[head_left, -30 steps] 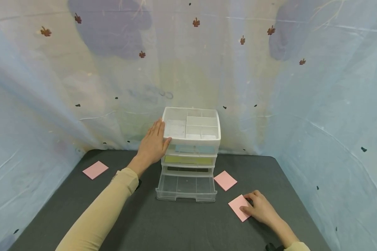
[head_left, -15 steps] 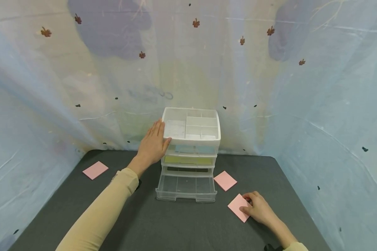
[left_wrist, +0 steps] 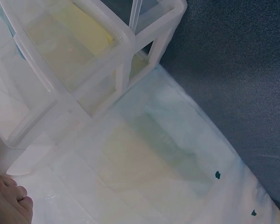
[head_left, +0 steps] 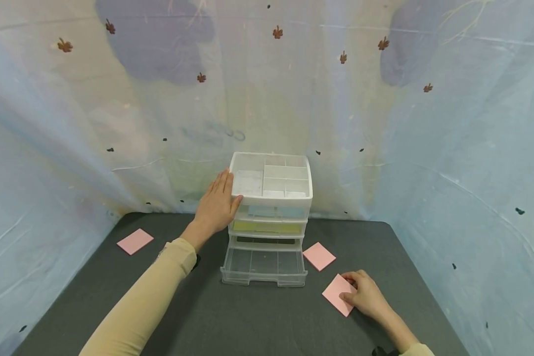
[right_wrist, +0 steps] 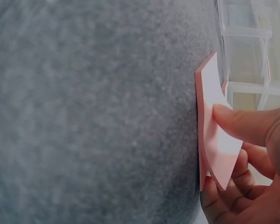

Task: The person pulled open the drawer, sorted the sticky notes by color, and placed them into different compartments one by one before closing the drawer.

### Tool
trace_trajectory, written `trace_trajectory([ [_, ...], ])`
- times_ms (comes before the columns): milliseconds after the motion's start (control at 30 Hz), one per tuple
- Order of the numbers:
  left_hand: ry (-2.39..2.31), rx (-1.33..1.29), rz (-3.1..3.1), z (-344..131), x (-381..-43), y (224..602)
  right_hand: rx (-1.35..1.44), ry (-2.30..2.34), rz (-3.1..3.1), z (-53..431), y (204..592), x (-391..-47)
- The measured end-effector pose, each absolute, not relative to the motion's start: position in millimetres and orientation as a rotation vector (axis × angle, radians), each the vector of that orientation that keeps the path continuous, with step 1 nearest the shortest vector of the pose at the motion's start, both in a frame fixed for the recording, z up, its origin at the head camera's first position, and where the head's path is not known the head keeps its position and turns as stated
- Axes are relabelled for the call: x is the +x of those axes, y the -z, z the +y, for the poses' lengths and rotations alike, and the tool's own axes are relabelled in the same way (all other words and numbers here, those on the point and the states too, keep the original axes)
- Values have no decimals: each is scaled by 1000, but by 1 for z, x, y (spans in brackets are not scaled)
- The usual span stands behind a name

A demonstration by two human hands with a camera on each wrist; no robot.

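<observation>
My left hand (head_left: 214, 205) rests against the left edge of the white top tray of a clear plastic drawer unit (head_left: 309, 188), fingers straight. In the left wrist view, part of that hand (left_wrist: 10, 200) shows beside the unit's wall. Over the table at the right, my right hand (head_left: 370, 299) pinches a pink sticky note pad (head_left: 338, 292). The right wrist view shows the thumb on the pad's (right_wrist: 220, 140) face and fingers at its lower edge; the pad bends, its layers parting at the lower corner. The unit's bottom drawer (head_left: 264, 277) is pulled out.
A second pink pad (head_left: 319, 256) lies right of the open drawer, and a third pink pad (head_left: 135, 241) at the left of the dark table (head_left: 249, 321). Yellow-green sheets (head_left: 267, 227) show in a closed drawer, something pale blue above. A patterned curtain (head_left: 267, 99) hangs behind.
The right hand and its pad have shifted very slightly to the left, the pad turning a little. The left hand and drawer unit stay still.
</observation>
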State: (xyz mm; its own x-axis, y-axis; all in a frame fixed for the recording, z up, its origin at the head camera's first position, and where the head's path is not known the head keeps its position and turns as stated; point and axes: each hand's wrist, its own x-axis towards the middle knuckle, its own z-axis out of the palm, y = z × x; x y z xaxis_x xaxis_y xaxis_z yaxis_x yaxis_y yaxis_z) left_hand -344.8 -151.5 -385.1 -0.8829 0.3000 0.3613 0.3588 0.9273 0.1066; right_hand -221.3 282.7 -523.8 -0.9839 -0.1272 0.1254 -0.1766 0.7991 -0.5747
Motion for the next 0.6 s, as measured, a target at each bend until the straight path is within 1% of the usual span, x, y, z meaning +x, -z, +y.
trace_trajectory([
  [400,249,-488,-2738,-151,-345,385,280,-989,-2721,280,521,-216],
  [600,252,-490,-2734,-151,-345,385,225,-1086,-2761,276,514,-216],
])
